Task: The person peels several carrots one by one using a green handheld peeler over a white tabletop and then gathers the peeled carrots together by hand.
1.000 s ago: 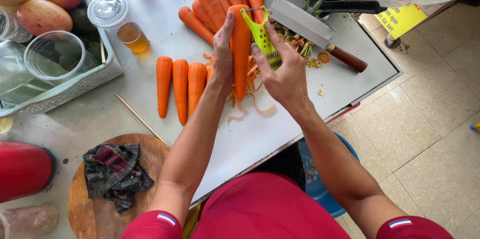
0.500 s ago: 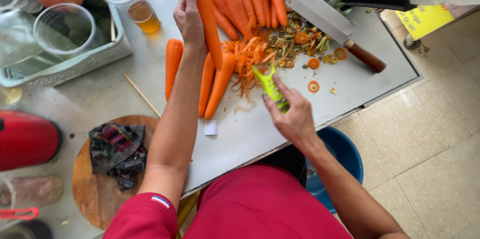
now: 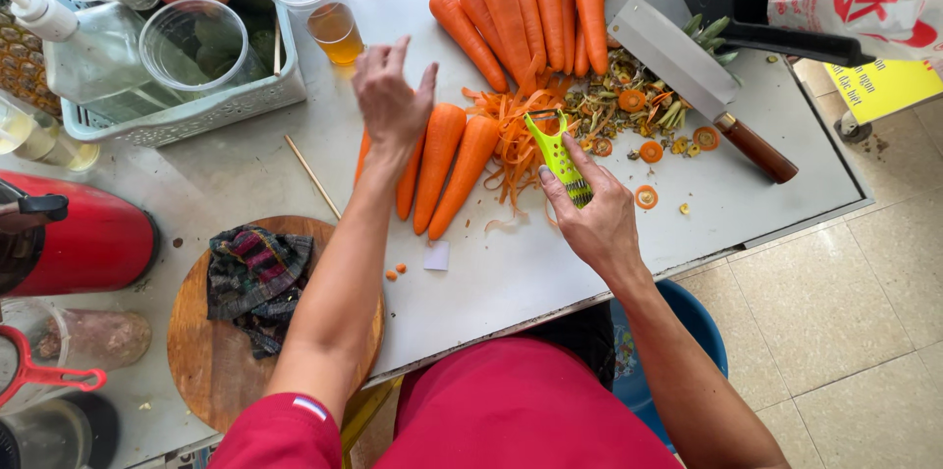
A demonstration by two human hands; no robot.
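My right hand [image 3: 594,219] grips a lime-green peeler [image 3: 558,157], its blade end pointing up over a heap of orange peelings [image 3: 516,130]. My left hand [image 3: 391,96] hovers with spread fingers and holds nothing, just above the peeled carrots [image 3: 444,166] that lie side by side on the white table [image 3: 550,263]. A pile of unpeeled carrots [image 3: 535,2] lies further back. Carrot ends and scraps [image 3: 638,106] are scattered beside a cleaver [image 3: 693,76] with a brown handle.
A grey basket [image 3: 187,110] at the back left holds plastic cups, fruit and a bottle. A lidded cup of amber liquid [image 3: 329,22] stands by it. A round wooden board [image 3: 196,351] carries a dark cloth [image 3: 253,277]. A red appliance [image 3: 83,243] stands left. A blue bin [image 3: 702,331] sits under the table.
My left hand has put down the carrot it held among the peeled ones and now hangs empty above them. My right hand with the peeler has stayed near the peelings.
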